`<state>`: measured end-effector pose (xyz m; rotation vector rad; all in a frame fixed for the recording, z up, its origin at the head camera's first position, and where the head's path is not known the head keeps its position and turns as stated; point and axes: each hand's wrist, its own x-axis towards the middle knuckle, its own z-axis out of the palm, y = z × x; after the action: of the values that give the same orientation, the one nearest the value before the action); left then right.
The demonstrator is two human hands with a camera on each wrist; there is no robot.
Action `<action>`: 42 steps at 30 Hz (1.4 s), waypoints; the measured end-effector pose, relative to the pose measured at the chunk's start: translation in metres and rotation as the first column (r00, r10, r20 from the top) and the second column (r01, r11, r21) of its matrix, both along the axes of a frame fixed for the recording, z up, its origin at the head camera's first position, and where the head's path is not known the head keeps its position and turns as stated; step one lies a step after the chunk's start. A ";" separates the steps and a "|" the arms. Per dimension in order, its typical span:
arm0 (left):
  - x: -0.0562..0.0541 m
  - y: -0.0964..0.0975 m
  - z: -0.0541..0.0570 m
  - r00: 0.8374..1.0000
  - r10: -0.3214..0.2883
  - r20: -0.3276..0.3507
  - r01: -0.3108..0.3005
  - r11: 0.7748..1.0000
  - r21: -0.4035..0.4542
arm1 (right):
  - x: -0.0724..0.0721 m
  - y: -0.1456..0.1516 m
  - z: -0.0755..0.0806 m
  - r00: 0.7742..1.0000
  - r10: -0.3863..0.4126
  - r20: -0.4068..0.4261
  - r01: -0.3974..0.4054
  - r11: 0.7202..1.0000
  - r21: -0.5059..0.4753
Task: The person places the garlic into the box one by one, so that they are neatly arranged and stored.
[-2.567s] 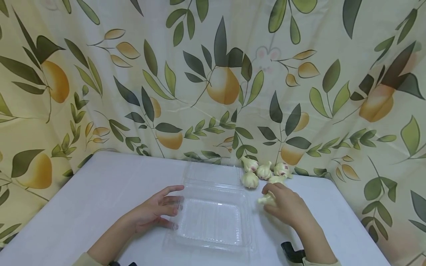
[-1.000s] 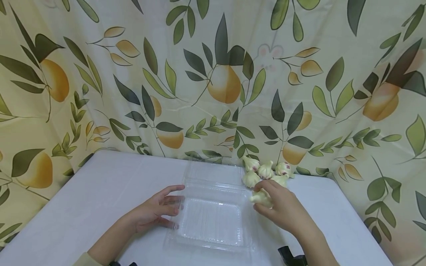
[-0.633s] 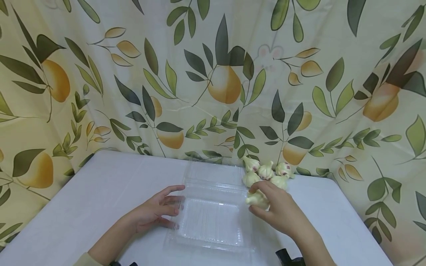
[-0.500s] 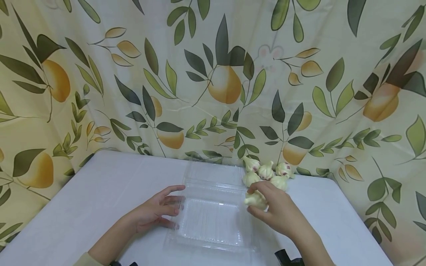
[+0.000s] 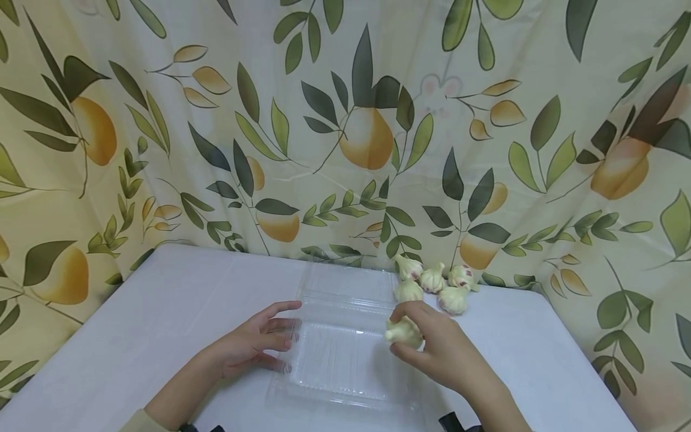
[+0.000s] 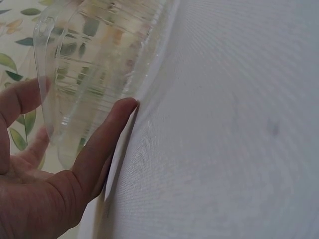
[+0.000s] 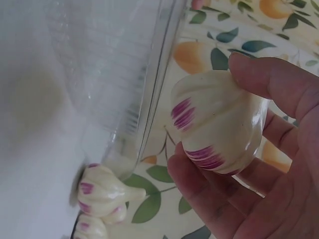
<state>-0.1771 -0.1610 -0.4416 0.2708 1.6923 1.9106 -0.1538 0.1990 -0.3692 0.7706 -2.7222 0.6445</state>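
A clear plastic clamshell box (image 5: 340,360) lies with its lid (image 5: 348,282) folded back on the white table. At the box's left side my left hand (image 5: 251,342) has its fingers spread, fingertips right at the rim; in the left wrist view the fingers (image 6: 94,154) stand beside the clear wall. My right hand (image 5: 439,345) grips a garlic bulb (image 5: 405,333) between thumb and fingers, over the box's right edge. Close up in the right wrist view, this garlic bulb (image 7: 219,122) is cream with purple streaks.
Several more garlic bulbs (image 5: 433,279) are grouped at the back right of the table (image 5: 178,306), close to the lid. A curtain (image 5: 324,150) printed with fruit and leaves hangs behind the table. Black straps (image 5: 453,423) show near the wrists.
My right hand has carried the garlic bulb leftward from beside the group to above the box's right edge. The left hand has stayed put at the box.
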 end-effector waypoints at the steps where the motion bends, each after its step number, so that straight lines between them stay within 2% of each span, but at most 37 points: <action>1: 0.000 0.000 0.000 1.000 0.000 0.000 0.000 1.000 -0.002 | 0.000 -0.001 -0.001 1.000 0.014 -0.005 -0.014 1.000 -0.004; 7: 0.000 0.001 0.000 1.000 0.002 0.004 -0.002 1.000 0.001 | 0.003 -0.007 -0.002 0.997 0.074 -0.019 -0.075 0.997 -0.016; 15: 0.000 0.001 0.000 1.000 0.003 0.005 -0.003 1.000 0.005 | 0.006 -0.014 -0.005 0.996 0.093 0.007 -0.093 0.996 -0.004; 26: 0.000 0.001 0.000 1.000 0.008 0.000 -0.008 1.000 0.000 | 0.009 -0.026 -0.013 0.991 0.134 -0.010 -0.134 0.991 0.001; 42: 0.001 0.001 0.002 1.000 0.012 -0.011 -0.012 1.000 -0.012 | 0.012 -0.035 -0.018 0.988 0.151 -0.011 -0.151 0.988 -0.007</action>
<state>-0.1764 -0.1603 -0.4398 0.2678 1.7157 1.9110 -0.1418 0.1639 -0.3869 0.9833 -2.6689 0.6806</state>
